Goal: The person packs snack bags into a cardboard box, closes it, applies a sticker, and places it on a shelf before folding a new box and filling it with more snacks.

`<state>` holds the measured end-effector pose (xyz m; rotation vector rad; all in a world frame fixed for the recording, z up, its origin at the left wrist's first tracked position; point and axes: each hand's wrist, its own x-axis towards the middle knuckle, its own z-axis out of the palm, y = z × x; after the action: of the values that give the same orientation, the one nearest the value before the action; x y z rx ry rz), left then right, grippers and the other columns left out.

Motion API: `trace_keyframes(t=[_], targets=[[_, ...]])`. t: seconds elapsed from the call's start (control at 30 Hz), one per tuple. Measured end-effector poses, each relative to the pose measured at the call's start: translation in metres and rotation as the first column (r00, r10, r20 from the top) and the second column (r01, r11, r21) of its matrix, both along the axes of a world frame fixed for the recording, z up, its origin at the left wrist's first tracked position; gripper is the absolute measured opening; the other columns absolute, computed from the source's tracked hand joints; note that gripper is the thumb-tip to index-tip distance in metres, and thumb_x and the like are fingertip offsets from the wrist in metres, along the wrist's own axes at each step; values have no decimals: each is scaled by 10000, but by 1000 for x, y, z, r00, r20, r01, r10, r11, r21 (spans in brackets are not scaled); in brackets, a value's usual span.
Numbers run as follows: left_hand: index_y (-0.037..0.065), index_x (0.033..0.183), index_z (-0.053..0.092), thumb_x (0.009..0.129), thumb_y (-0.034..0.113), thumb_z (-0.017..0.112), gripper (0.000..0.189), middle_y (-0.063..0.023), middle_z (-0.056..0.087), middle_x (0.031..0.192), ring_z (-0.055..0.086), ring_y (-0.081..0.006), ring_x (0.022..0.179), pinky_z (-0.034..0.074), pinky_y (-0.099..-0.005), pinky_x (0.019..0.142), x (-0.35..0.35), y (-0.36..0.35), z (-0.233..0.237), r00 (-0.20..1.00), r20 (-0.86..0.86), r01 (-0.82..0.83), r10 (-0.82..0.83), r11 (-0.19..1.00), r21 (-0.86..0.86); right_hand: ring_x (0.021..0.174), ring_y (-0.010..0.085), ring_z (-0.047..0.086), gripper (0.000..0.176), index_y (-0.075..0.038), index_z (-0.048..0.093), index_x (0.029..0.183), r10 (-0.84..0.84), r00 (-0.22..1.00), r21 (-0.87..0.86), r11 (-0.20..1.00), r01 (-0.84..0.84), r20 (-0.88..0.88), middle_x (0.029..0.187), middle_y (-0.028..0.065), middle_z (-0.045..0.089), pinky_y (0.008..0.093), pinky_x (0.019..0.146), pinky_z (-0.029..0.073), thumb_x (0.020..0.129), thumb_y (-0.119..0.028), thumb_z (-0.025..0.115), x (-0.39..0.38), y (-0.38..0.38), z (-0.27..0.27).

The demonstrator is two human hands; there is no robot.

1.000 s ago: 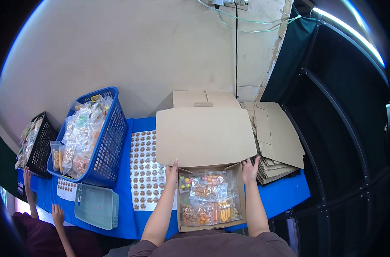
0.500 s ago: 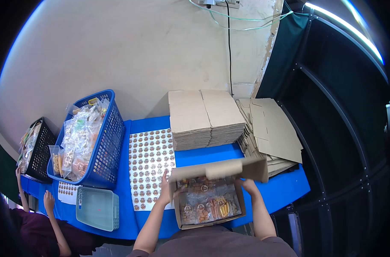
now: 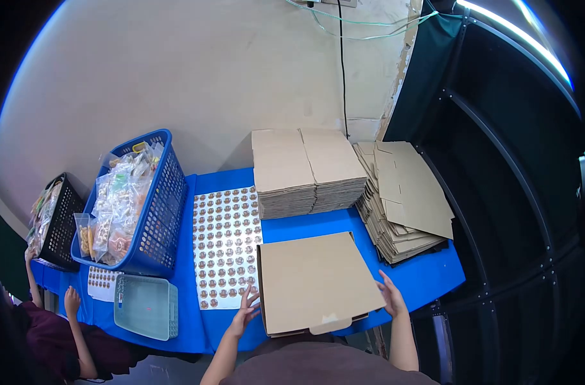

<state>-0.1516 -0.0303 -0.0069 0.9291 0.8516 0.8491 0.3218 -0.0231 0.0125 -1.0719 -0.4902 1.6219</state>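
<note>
The closed cardboard box (image 3: 315,282) sits at the blue table's (image 3: 427,276) near edge. My left hand (image 3: 244,309) and right hand (image 3: 392,298) flank its sides with fingers spread open, gripping nothing, steadying it.

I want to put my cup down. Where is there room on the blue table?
Bare cloth shows at the table corner right of the box, below the loose cardboard pile, and in a thin strip between box and folded stack. Left is crowded: stickers, basket, tray.
</note>
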Motion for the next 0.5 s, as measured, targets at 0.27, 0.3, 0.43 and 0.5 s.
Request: trace_keyframes(t=[0.27,0.3,0.43,0.5], targets=[[125,1536,9,989,441,391,738,-98,51,1595,60,-250,1465,128,-389,1167,41,-31,1,998,-65,-14,1,979,-202,1260,195,478,551,-21,384,1429,198,964,-11,980,-199,180,1396,110,486,328,997,426,980,-301,534,-27,7,-10],[95,1523,-47,994,358,411,748,-126,-10,1590,14,-259,1463,104,-380,1168,43,-29,-1,988,-151,12,-23,997,-78,1212,188,521,527,3,400,1412,196,944,-133,977,-166,265,1359,111,524,324,999,424,962,-212,571,-29,8,-1],[17,1496,-116,984,172,441,773,-182,-53,1580,-25,-285,1460,60,-371,1170,61,-22,-6,951,-297,-61,87,993,99,1140,184,574,515,20,431,1386,177,908,-89,984,-155,379,1296,116,575,307,968,451,933,-145,610,-30,21,-32],[22,1498,-113,987,157,420,751,-187,-36,1580,-14,-290,1461,61,-369,1170,65,-10,-32,955,-275,-85,113,990,111,1097,189,603,493,32,474,1346,46,947,-40,999,-35,319,1255,149,599,290,923,481,897,-79,645,-27,32,-42]])
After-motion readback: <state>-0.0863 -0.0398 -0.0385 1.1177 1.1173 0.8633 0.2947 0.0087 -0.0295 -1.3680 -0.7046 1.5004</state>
